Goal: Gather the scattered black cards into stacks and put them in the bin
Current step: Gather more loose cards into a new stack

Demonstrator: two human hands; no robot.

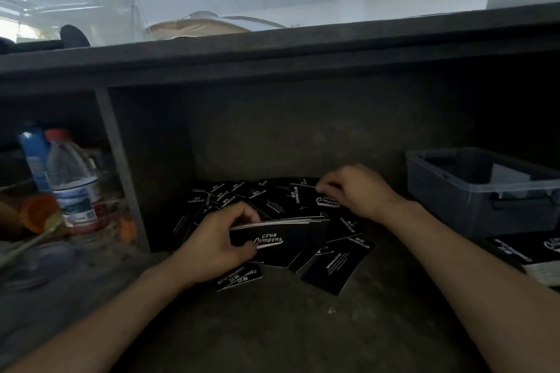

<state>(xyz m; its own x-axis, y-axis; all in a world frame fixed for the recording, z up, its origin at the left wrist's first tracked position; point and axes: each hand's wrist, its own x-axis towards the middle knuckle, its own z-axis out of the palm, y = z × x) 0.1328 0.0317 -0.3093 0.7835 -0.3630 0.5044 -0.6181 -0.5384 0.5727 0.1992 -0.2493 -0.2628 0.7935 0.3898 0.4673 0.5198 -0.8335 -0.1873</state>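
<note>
1. The left hand point(212, 242) grips a stack of glossy black rectangular cards with white lettering point(285, 232), thumb on top and fingers curled beneath. It probably holds the stack low over the pile so that new cards can be added quickly.
2. The stack juts rightward from that grip, its free end toward the right hand point(354, 191).
3. The right hand's fingers curl onto a single black card point(300, 191) at the far edge of the pile and seem to pinch its raised edge.
4. The remaining scattered black cards point(236, 197) lie overlapping on the dark concrete shelf floor point(272, 327), between and beneath both hands.
5. The grey translucent plastic bin point(439, 200) stands to the right, apart from the pile, within the right arm's reach for dropping finished stacks.
</note>
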